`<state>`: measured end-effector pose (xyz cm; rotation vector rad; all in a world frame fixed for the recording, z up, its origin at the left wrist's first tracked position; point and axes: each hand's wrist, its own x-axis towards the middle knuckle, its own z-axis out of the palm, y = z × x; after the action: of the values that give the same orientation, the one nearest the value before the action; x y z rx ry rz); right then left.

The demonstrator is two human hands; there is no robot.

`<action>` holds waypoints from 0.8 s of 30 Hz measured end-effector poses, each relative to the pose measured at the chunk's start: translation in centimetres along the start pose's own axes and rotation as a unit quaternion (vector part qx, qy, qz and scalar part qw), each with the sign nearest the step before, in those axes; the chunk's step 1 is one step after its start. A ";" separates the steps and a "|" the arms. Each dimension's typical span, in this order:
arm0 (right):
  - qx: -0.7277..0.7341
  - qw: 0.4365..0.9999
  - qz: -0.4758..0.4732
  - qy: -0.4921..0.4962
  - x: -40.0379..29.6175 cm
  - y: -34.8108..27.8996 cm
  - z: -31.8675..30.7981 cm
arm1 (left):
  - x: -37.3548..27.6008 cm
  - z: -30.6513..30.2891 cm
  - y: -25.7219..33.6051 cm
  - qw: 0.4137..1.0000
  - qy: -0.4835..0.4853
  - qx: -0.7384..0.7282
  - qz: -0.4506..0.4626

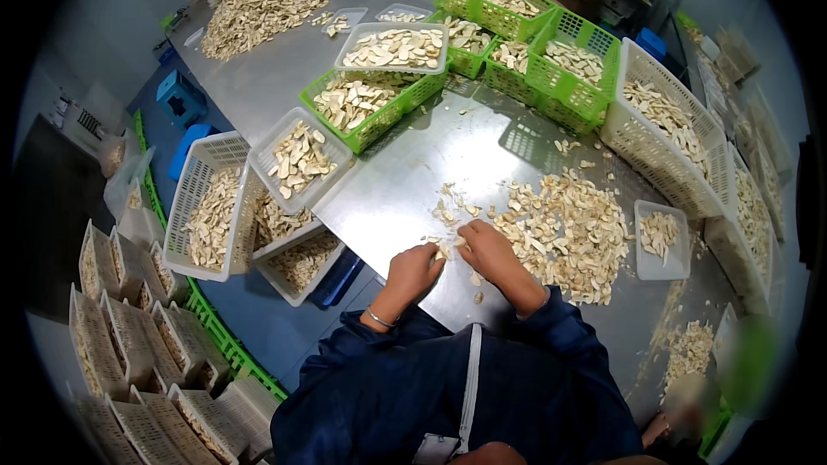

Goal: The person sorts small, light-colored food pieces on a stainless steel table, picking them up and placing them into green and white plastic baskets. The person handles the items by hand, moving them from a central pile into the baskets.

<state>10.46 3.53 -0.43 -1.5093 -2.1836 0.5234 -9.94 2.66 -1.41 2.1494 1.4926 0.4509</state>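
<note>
My left hand, with a bangle at its wrist, is at the near edge of the metal table. A pale dried slice shows between its thumb and fingers. Close by on the right, my right hand is bent low over the table, its fingertips at small pale pieces; whether it grips one is hidden. Just beyond my fingers lie brownish crumbs and scraps. A wide loose heap of pale dried slices spreads beside my right hand.
A small clear tray of slices stands right of the heap. Green baskets and white crates of slices line the table's far and right sides. A plastic tray sits at the left edge. Another person's hand shows lower right.
</note>
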 end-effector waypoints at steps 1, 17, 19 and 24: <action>0.002 1.000 -0.002 0.016 -0.4 0.6 -0.1 | 0.3 0.1 0.6 1.000 -0.011 0.001 0.009; 0.517 0.803 0.287 0.074 -6.3 4.4 -0.8 | 1.6 2.1 3.2 0.997 0.022 -0.029 0.063; 0.534 0.791 0.288 0.074 -6.9 4.0 -1.2 | 1.9 2.0 3.6 0.998 0.020 -0.033 0.059; 0.556 0.790 0.245 0.087 -7.9 3.3 -1.8 | 2.6 2.9 3.2 0.991 0.041 -0.103 0.076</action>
<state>16.46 -2.69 -1.78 -1.2590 -0.8851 1.4366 -4.97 3.57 -2.05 2.1100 1.2675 0.7214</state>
